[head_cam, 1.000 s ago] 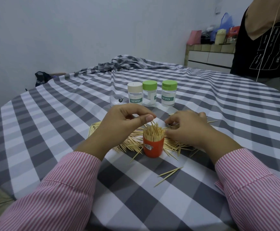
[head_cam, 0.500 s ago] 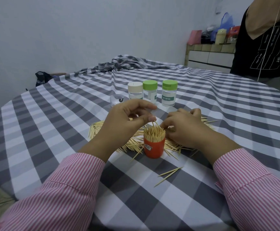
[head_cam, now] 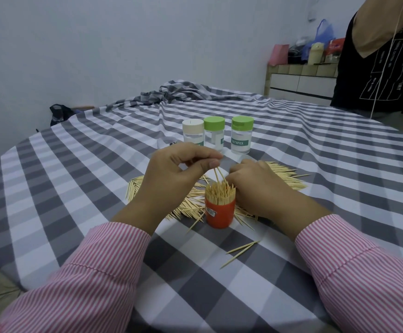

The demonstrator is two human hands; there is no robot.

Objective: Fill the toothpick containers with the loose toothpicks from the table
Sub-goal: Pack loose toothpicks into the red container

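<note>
- Head view, the only camera: an orange container (head_cam: 220, 212) stands upright on the checked tablecloth (head_cam: 75, 188), right in the middle of a spread of loose toothpicks (head_cam: 188, 207), probably so each pick-up is a short reach.
- The container is already packed with toothpicks standing on end, their tips bristling above its rim; little room seems left.
- Left hand (head_cam: 174, 171) hangs just above and behind the container, thumb and forefinger pinched on a couple of toothpicks (head_cam: 218, 175) that slant down with their lower ends among the standing tips. Holding them by the top end looks like a way to steer the points into a gap.
- Right hand (head_cam: 255, 186) lies knuckles-up on the pile just beside the container's right side, fingers curled down into the toothpicks; whether it grips any I cannot tell, as the fingertips are hidden. It is likely gathering the next batch.
- More loose toothpicks fan out behind the right hand (head_cam: 284, 174), and a few strays (head_cam: 241, 251) lie apart on the near cloth.
- Three clear containers wait in a row behind the hands, lids on: one cream-lidded (head_cam: 192, 134), two green-lidded (head_cam: 214, 133) (head_cam: 242, 134). They look empty, so most filling is ahead.
- Another person in a dark shirt (head_cam: 383, 68) stands at the far right.
</note>
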